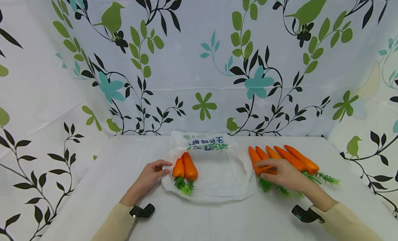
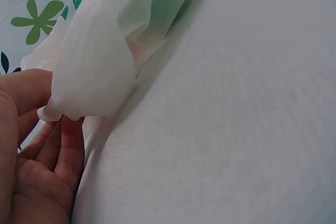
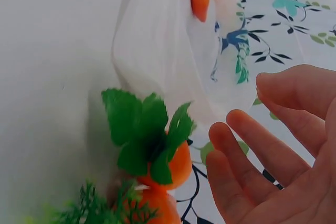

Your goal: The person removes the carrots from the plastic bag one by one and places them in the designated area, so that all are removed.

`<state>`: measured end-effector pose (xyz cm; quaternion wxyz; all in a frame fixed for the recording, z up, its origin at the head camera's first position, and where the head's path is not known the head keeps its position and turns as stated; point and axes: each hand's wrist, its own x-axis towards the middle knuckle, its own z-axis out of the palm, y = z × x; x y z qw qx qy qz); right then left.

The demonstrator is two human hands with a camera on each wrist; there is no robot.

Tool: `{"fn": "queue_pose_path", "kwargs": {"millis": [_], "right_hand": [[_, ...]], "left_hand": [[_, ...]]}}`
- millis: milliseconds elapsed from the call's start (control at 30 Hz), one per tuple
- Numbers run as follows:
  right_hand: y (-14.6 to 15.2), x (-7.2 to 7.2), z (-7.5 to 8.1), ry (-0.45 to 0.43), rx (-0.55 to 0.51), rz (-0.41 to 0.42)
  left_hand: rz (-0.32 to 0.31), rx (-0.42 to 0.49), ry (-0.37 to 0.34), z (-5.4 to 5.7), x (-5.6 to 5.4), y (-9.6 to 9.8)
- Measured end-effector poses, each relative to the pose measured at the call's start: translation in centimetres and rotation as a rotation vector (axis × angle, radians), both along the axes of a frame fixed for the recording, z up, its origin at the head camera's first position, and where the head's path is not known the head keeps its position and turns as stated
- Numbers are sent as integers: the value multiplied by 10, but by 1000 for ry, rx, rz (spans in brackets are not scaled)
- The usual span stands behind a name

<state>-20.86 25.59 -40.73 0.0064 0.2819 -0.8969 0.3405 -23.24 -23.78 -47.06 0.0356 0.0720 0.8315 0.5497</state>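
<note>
A white translucent plastic bag (image 1: 219,185) with printed lettering lies on the table, its mouth spread wide. Two orange carrots (image 1: 190,167) with green tops rest inside its left part. At the bag's left edge, my left hand (image 1: 149,177) pinches the plastic between thumb and fingers, as the left wrist view also shows. My right hand (image 1: 281,172) is over the leftmost carrots of a row of several carrots (image 1: 300,158) right of the bag. In the right wrist view its fingers are apart and loosely bent, beside a carrot's leafy top (image 3: 152,132), holding nothing.
The white-covered table (image 1: 192,223) ends at a patterned cloth backdrop (image 1: 186,61) with leaves and birds. Similar cloth hangs at both sides. Feathery green carrot tops (image 1: 328,178) point toward the table's right front.
</note>
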Motion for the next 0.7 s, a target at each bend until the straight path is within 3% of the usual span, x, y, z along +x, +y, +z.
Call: {"fn": "queue_pose_path", "kwargs": {"millis": [700], "right_hand": [[-66, -22, 0, -118, -69, 163]], "left_hand": [[-22, 14, -18, -1, -2, -1]]}}
